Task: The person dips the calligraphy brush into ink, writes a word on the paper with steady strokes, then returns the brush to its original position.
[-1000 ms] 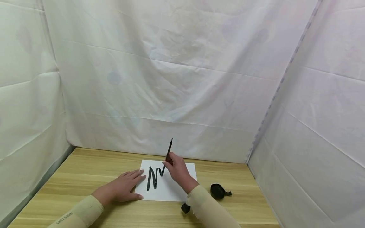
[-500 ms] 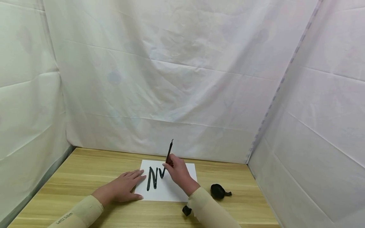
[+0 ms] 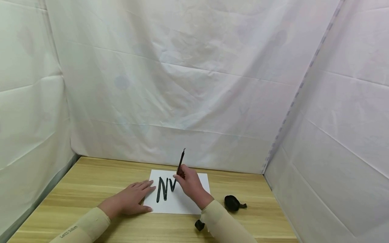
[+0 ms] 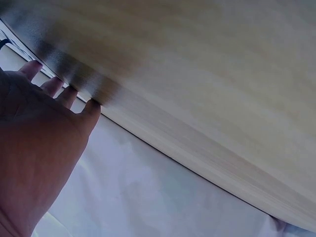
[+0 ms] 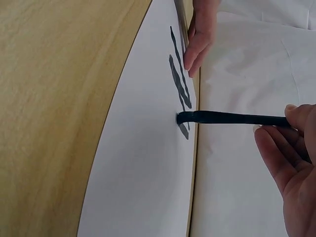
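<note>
A dark-handled writing brush (image 3: 181, 160) stands nearly upright, pinched between the thumb and fingers of my right hand (image 3: 189, 182). In the right wrist view the bristles (image 5: 181, 118) are bent against the white paper (image 5: 133, 148), at a black stroke. On the sheet, a large black N (image 3: 162, 189) stands left of a smaller V-shaped mark (image 3: 172, 185); my right hand partly covers the paper. My left hand (image 3: 133, 199) lies flat with fingers spread, its fingertips and thumb tip on the paper's left edge.
To the right of the paper, a small round black dish with a short handle (image 3: 232, 204) sits on the wooden table (image 3: 91, 182). A small black object (image 3: 199, 225) shows beside the right sleeve, partly hidden. White cloth (image 3: 170, 101) hangs behind and at both sides.
My right hand and the brush have shifted slightly toward me, and the V-shaped mark reaches a little lower. The left hand stays where it was.
</note>
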The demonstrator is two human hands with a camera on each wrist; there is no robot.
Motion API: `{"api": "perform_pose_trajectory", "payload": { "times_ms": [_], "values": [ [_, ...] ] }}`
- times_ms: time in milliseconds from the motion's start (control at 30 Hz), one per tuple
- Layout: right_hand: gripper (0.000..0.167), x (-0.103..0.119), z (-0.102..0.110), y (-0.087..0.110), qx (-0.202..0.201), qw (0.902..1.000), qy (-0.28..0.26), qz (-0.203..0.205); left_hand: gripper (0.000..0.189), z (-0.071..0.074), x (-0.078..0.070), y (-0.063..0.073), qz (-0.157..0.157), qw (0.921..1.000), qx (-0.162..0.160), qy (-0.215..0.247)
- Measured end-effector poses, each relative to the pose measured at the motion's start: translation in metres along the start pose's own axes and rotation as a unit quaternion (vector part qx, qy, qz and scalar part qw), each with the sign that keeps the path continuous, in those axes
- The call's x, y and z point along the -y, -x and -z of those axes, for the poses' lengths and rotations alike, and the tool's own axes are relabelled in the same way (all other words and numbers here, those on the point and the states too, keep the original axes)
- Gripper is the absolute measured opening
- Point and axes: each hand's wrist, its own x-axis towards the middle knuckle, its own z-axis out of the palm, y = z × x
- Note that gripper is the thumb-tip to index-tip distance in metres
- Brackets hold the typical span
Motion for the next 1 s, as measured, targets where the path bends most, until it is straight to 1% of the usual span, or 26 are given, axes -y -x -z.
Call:
{"api": "perform_pose_trajectory", "payload": {
  "times_ms": [300, 633, 1000],
  "values": [
    [0.014, 0.003, 0.002, 0.003, 0.002, 0.9999, -0.005, -0.012, 0.097, 0.003, -0.003, 0.001, 0.002, 1.0, 0.002, 0.006],
    [0.012, 0.005, 0.004, 0.007, 0.011, 0.9998, -0.013, -0.005, 0.095, 0.005, -0.004, 0.001, 0.002, 1.0, 0.004, 0.003],
    [0.015, 0.006, 0.007, 0.01, 0.021, 0.9994, -0.014, 0.024, 0.095, 0.006, -0.005, 0.002, 0.001, 1.0, 0.002, 0.006]
  ]
}}
